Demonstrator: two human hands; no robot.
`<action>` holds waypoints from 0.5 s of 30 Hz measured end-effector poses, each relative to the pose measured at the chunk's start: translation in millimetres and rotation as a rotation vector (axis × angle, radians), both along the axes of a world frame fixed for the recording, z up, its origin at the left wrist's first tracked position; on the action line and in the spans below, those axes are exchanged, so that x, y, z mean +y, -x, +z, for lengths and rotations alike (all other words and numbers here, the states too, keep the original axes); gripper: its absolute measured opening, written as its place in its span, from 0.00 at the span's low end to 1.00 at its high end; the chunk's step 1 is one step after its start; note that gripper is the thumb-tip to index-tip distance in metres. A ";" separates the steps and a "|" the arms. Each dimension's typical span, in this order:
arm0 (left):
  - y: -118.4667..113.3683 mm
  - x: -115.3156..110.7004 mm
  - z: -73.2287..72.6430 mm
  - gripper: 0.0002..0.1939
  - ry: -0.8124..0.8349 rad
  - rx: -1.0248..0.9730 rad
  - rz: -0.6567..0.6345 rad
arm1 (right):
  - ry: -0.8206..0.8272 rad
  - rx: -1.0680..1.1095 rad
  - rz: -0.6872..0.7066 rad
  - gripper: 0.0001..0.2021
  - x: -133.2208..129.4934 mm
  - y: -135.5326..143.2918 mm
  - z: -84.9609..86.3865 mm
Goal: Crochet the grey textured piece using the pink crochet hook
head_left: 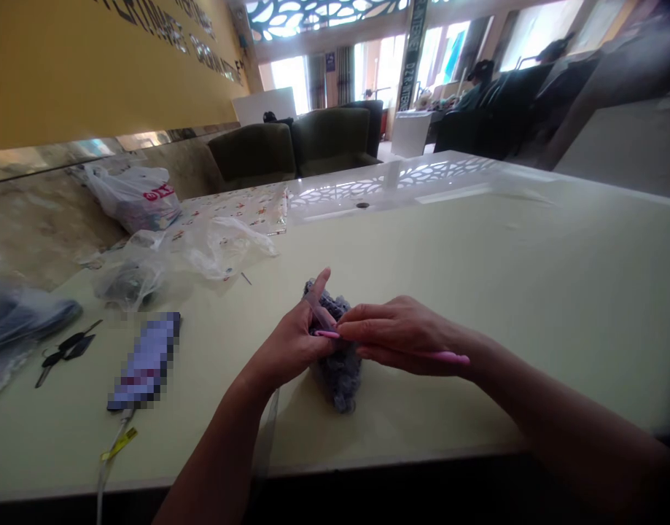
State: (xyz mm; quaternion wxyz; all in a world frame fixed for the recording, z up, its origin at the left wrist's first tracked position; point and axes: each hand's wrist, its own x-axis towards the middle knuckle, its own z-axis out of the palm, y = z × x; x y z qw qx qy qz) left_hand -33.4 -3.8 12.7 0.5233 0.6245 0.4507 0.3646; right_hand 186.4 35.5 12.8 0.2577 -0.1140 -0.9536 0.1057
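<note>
At the left edge, clear package (22, 321): it lies near the keys (66, 346), well apart from the hands.
At left, blurred flat object (146, 364): its white cable (100, 474) goes down out of the frame; I cannot tell what it is.
Upper left, white bag (143, 200): it stands far back, with a crumpled thin bag (219, 244) nearer; neither blocks the hands.
Centre, left hand (288, 343): it pinches the work, one finger raised, with a grey strip (321, 312) over it. The strip might catch at the table edge (302, 470).
Centre, grey looped piece (343, 379): it is under and between both hands. I judge it light, soft and limp; its loops may snag, so better to hold it close beside the hook.
Right of centre, right hand (400, 328): its fingers are closed around the pink hook (447, 358), probably stiff, light and smooth, best held at mid-shaft.
</note>
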 end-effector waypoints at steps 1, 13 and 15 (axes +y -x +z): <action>-0.4 0.0 -1.0 0.43 -0.025 0.033 0.013 | 0.061 -0.040 0.017 0.11 0.7 -2.6 3.3; -6.8 -0.6 -6.7 0.43 -0.308 0.355 0.181 | 0.155 -0.096 0.000 0.13 -2.2 -7.5 12.3; -8.4 -1.1 -7.9 0.41 -0.349 0.388 0.197 | 0.135 -0.110 -0.024 0.12 -2.8 -6.4 10.7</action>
